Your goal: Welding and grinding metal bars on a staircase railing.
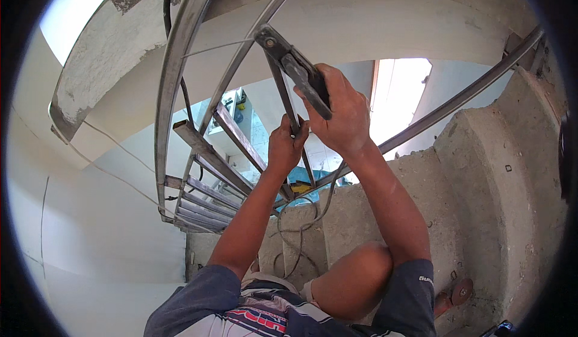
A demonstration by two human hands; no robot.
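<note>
My right hand (344,113) is wrapped round a dark welding electrode holder (301,75), raised above the stair railing. A thin welding rod (218,47) sticks out leftward from its jaw, its far end at the curved metal handrail (174,66). My left hand (283,149), lower and nearer, is closed round an upright steel bar (281,90) that slants up toward the second rail (235,63). From below my right forearm a grey cable (333,195) runs down and loops on the steps.
Unpainted concrete steps (415,198) curve up along the right. A bare steel rail (445,105) bends along their open side. Several steel bars (208,207) form the railing at lower left. A tool with a round disc (462,291) lies at lower right. Openings between bars show a floor below.
</note>
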